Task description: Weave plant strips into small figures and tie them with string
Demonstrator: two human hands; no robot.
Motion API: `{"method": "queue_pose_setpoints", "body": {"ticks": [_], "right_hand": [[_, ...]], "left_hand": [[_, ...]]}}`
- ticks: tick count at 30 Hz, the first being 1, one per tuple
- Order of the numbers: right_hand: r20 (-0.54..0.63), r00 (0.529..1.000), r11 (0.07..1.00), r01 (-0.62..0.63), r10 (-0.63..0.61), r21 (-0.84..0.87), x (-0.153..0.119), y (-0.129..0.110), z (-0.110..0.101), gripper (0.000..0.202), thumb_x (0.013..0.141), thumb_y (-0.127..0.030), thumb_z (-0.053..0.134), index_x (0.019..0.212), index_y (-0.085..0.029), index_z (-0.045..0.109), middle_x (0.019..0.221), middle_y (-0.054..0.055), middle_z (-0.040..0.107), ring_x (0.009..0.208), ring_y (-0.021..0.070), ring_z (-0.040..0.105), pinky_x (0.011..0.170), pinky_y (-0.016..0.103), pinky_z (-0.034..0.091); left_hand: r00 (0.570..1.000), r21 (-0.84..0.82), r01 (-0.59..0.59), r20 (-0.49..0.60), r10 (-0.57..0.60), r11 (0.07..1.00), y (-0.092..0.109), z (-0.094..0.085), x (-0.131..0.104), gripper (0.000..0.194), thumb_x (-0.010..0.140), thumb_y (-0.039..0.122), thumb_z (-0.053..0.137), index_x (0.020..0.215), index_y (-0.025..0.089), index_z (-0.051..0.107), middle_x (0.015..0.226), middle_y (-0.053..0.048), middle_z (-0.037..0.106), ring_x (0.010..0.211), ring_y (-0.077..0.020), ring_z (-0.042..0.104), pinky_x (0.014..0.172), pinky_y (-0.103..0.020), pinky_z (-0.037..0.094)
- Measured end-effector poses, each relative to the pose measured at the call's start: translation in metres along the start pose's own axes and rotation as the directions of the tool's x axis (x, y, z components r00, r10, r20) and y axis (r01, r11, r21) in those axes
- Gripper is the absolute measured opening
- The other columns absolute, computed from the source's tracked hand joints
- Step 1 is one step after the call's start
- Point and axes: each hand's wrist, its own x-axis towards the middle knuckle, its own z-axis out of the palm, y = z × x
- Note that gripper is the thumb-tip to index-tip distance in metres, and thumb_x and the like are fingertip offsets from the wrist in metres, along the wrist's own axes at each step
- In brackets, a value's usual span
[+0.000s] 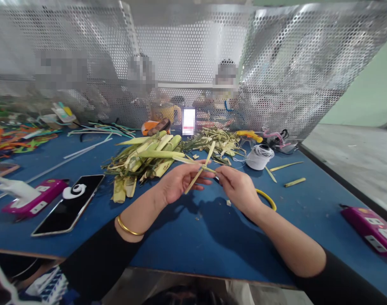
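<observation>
Head view, entry for markings: magenta power strip (369, 226), right edge of table, white socket plates, any lettering too blurred to read. Lit screen (189, 118) near perforated partition (193, 46), white with pink band, wording washed out.

Crossed plant strips (203, 167), pale green, one set: raised above blue table (187, 241), between both hands; crossing at left fingertips, one end upright, one slanting down across left fingers, one running into right fingertips.

Left hand (181, 181): thumb and fingertips pinched on strips at crossing, remaining fingers loosely spread. Right hand (239, 186): thumb and forefinger closed on right-hand end, other fingers curled.

Nearby: stalk bundle (149, 156), beyond left hand; white thread spool (257, 159), beyond right hand; yellow loop (271, 201), partly hidden behind right wrist.
</observation>
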Motion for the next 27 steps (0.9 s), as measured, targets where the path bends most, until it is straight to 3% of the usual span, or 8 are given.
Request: {"method": "queue_pose_setpoints", "body": {"ticks": [4, 7, 9, 12, 15, 18, 22, 27], "right_hand": [[0.035, 0.990, 0.987, 0.142, -0.140, -0.072, -0.003, -0.002, 0.004, 0.027, 0.095, -0.026, 0.039, 0.084, -0.020, 0.062, 0.078, 0.005, 0.065, 0.068, 0.0160, 0.057, 0.064, 0.027, 0.038], [0.091, 0.964, 0.960, 0.234, -0.249, 0.150, -0.003, -0.006, -0.002, 0.031, 0.096, -0.031, 0.041, 0.081, -0.019, 0.064, 0.073, 0.004, 0.065, 0.067, 0.0155, 0.057, 0.067, 0.028, 0.040], [0.063, 0.980, 0.908, 0.148, -0.187, 0.391, 0.000, -0.006, -0.009, 0.041, 0.098, -0.036, 0.034, 0.076, -0.019, 0.065, 0.069, 0.004, 0.065, 0.067, 0.0155, 0.059, 0.068, 0.029, 0.043], [-0.091, 0.992, 0.833, -0.020, 0.085, 0.554, 0.006, -0.002, -0.015, 0.044, 0.099, -0.040, 0.032, 0.082, -0.019, 0.067, 0.068, 0.003, 0.064, 0.068, 0.0162, 0.060, 0.070, 0.030, 0.047], [-0.172, 0.981, 0.896, -0.004, 0.090, 0.445, 0.009, 0.001, -0.011, 0.022, 0.089, -0.038, 0.056, 0.094, -0.021, 0.068, 0.086, 0.004, 0.067, 0.085, 0.0192, 0.061, 0.080, 0.033, 0.047], [-0.034, 0.998, 0.916, 0.063, -0.054, 0.397, 0.006, -0.001, -0.001, 0.018, 0.087, -0.034, 0.058, 0.094, -0.021, 0.068, 0.094, 0.005, 0.068, 0.091, 0.0201, 0.062, 0.081, 0.032, 0.047], [0.054, 0.991, 0.935, 0.098, -0.124, 0.342, 0.001, -0.002, 0.007, 0.025, 0.092, -0.031, 0.049, 0.076, -0.019, 0.065, 0.069, 0.001, 0.063, 0.064, 0.0147, 0.057, 0.062, 0.026, 0.043], [-0.068, 0.942, 0.944, 0.331, -0.329, 0.010, 0.000, 0.007, 0.009, 0.028, 0.094, -0.021, 0.040, 0.079, -0.020, 0.064, 0.062, 0.000, 0.060, 0.064, 0.0145, 0.056, 0.085, 0.032, 0.042]], "left_hand": [[0.981, 0.184, -0.085, -0.157, 0.114, 0.979, -0.012, 0.004, 0.002, 0.032, 0.075, 0.028, 0.073, 0.103, 0.014, 0.070, 0.080, -0.007, 0.072, 0.067, -0.0132, 0.065, 0.058, -0.021, 0.045], [0.980, 0.130, -0.093, -0.165, 0.114, 0.987, -0.014, 0.002, 0.004, 0.023, 0.079, 0.026, 0.069, 0.098, 0.014, 0.070, 0.064, -0.001, 0.064, 0.053, -0.0086, 0.057, 0.048, -0.018, 0.037], [0.996, -0.018, -0.063, -0.064, 0.062, 0.998, -0.011, 0.000, 0.004, 0.018, 0.083, 0.024, 0.064, 0.096, 0.014, 0.069, 0.056, 0.003, 0.056, 0.044, -0.0060, 0.048, 0.043, -0.017, 0.033], [0.992, -0.252, 0.027, 0.122, 0.004, 0.967, -0.005, -0.002, 0.000, 0.015, 0.088, 0.021, 0.056, 0.091, 0.013, 0.068, 0.048, 0.006, 0.043, 0.038, -0.0043, 0.037, 0.040, -0.016, 0.028], [0.971, -0.369, 0.105, 0.240, -0.014, 0.923, -0.005, -0.002, -0.003, 0.023, 0.093, 0.020, 0.047, 0.089, 0.012, 0.068, 0.043, 0.008, 0.032, 0.033, -0.0038, 0.028, 0.038, -0.016, 0.024], [0.952, -0.384, 0.163, 0.302, -0.044, 0.909, -0.009, -0.001, -0.003, 0.027, 0.095, 0.022, 0.044, 0.087, 0.013, 0.068, 0.040, 0.008, 0.032, 0.031, -0.0040, 0.027, 0.037, -0.016, 0.024], [0.947, -0.256, 0.160, 0.312, -0.075, 0.953, -0.015, 0.002, -0.001, 0.026, 0.095, 0.029, 0.047, 0.095, 0.012, 0.066, 0.056, -0.002, 0.062, 0.036, -0.0079, 0.047, 0.037, -0.018, 0.032], [0.960, -0.105, 0.061, 0.277, -0.029, 0.993, -0.016, 0.003, -0.002, 0.019, 0.090, 0.030, 0.057, 0.094, 0.014, 0.065, 0.079, -0.009, 0.074, 0.046, -0.0105, 0.058, 0.040, -0.018, 0.041]]}}
